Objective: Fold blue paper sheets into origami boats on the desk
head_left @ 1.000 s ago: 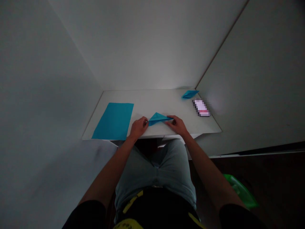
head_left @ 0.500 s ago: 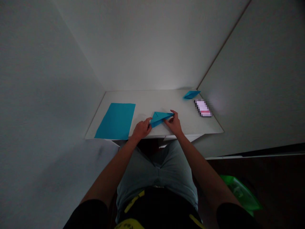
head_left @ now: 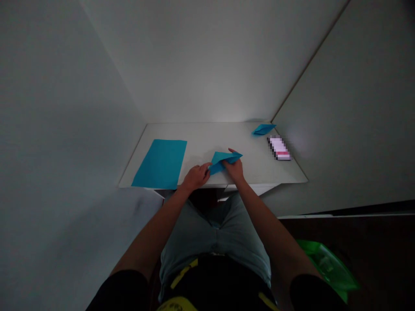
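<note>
Near the front edge of the white table, both hands hold one piece of folded blue paper [head_left: 218, 158]. My left hand [head_left: 196, 176] pinches its left end between thumb and fingers. At the other end, my right hand [head_left: 234, 168] has its thumb inside the fold, and its fingers lie behind the paper, partly hidden. The fold gapes, and its pointed tip reaches past my right fingers. A flat sheet of blue paper [head_left: 161, 163] lies to the left of my left hand. Back right sits a second folded blue paper shape [head_left: 263, 129].
The white table [head_left: 207, 134] stands in a corner, with walls at the back, left and right. On its right side lies a phone [head_left: 279, 148] with a lit, blurred screen. A green translucent plastic object [head_left: 327, 263] is on the dark floor at lower right.
My right thumb has moved into the fold, and the paper has opened wider. My right fingers have slid back from the tip. The whole view has shifted slightly.
</note>
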Motion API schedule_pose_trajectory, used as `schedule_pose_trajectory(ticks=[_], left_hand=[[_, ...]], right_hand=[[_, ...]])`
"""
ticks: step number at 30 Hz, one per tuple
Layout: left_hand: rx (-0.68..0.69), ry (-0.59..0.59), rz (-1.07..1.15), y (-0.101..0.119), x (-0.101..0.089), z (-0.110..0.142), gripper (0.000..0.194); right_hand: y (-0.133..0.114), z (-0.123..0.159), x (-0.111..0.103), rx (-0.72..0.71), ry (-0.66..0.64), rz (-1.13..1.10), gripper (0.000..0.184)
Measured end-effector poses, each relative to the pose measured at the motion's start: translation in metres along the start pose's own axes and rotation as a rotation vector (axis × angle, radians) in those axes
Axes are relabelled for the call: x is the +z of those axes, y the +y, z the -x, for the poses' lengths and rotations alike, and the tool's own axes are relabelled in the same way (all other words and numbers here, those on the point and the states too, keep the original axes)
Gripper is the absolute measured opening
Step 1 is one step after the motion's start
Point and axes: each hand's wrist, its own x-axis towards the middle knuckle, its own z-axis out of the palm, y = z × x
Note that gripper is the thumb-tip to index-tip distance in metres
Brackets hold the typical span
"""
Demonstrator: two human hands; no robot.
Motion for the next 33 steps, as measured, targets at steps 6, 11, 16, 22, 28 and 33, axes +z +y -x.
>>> schedule_pose_trajectory(ticks=[6, 11, 16, 22, 28, 33], left_hand=[[-0.047, 0.045, 0.097, -0.003, 0.000, -0.001, 0.046], [-0.151, 0.077, 0.295, -0.005, -0.003, -0.003, 0.057], [-0.239, 0.099, 0.442, -0.010, -0.001, -0.006, 0.058], [-0.263, 0.070, 0.631, -0.013, -0.004, -0.008, 0.072], [-0.236, 0.095, 0.604, -0.011, -0.006, -0.009, 0.041], [-0.187, 0.163, 0.477, -0.018, 0.001, -0.011, 0.028]], right_hand=[[-0.011, 0.005, -0.003, -0.151, -0.130, 0.136, 0.045], [-0.006, 0.005, -0.008, -0.104, -0.168, 0.141, 0.068], [-0.002, 0.007, -0.026, -0.177, -0.355, 0.102, 0.071], [-0.001, 0.012, -0.035, -0.362, -0.428, 0.203, 0.041], [0.004, 0.009, -0.032, -0.321, -0.335, 0.276, 0.031], [-0.003, 0.010, -0.038, -0.349, -0.366, 0.317, 0.047]])
